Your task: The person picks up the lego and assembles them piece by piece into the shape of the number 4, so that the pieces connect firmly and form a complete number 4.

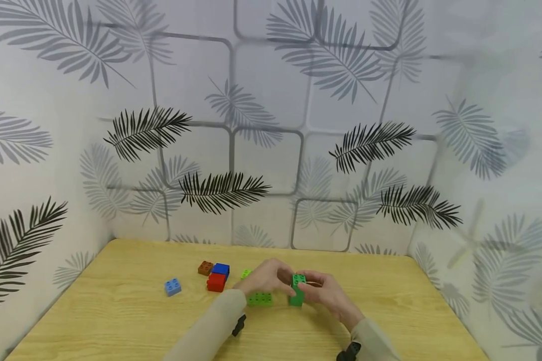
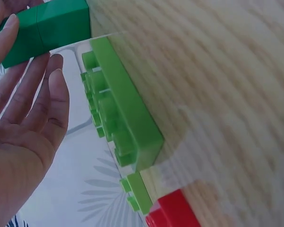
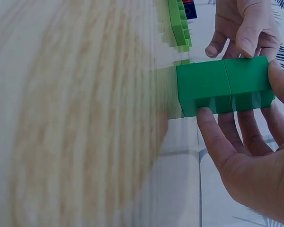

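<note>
Two dark green toy bricks [image 1: 296,298] are stacked one on the other and stand upright on the table. My right hand [image 1: 328,295] grips the stack, thumb and fingers around it, as the right wrist view shows. On the stack's other side is my left hand [image 1: 267,279], its fingers [image 2: 59,90] loosely extended. Its thumb lies close against the dark green bricks [image 3: 225,87]; whether it presses cannot be seen. Beside the stack, partly below the left hand, lies a long light green brick [image 2: 128,99] with studs up.
Left of the hands are a red brick [image 1: 216,282], a blue brick [image 1: 222,269] touching it, a brown brick [image 1: 205,267] and a light blue brick [image 1: 173,287]. Another light green brick [image 1: 246,274] is partly behind the left hand. A leaf-patterned wall backs the wooden table [image 1: 117,301].
</note>
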Tool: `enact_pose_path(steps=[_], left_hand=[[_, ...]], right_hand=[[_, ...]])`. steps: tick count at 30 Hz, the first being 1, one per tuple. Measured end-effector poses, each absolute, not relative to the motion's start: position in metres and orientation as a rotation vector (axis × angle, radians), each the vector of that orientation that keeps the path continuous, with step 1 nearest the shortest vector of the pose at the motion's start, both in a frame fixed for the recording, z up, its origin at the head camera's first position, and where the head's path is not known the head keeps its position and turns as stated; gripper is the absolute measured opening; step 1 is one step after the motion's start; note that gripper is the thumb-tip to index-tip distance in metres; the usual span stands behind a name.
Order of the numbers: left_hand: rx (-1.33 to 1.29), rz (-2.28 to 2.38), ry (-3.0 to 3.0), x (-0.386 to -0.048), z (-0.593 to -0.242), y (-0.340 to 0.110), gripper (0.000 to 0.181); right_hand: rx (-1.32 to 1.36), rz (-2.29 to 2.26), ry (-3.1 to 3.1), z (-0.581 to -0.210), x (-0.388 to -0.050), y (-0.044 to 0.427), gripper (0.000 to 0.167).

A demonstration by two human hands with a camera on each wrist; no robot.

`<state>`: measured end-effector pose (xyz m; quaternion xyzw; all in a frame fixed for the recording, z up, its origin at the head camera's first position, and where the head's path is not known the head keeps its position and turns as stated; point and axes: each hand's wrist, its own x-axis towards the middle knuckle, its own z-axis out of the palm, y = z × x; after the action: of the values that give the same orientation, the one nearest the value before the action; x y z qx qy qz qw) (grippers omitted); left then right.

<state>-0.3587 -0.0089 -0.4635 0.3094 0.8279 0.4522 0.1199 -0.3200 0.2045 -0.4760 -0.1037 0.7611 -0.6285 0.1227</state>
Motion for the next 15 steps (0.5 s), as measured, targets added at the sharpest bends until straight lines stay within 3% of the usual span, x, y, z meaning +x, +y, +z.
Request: enact_pose_path(steps=[15], left_hand=[[0.633,1.334,2.558,-0.365,-0.469,-0.028,0.030]], right_hand=[[-0.290,-1.836,2.203,-0.481,-0.320,0.203,0.056]])
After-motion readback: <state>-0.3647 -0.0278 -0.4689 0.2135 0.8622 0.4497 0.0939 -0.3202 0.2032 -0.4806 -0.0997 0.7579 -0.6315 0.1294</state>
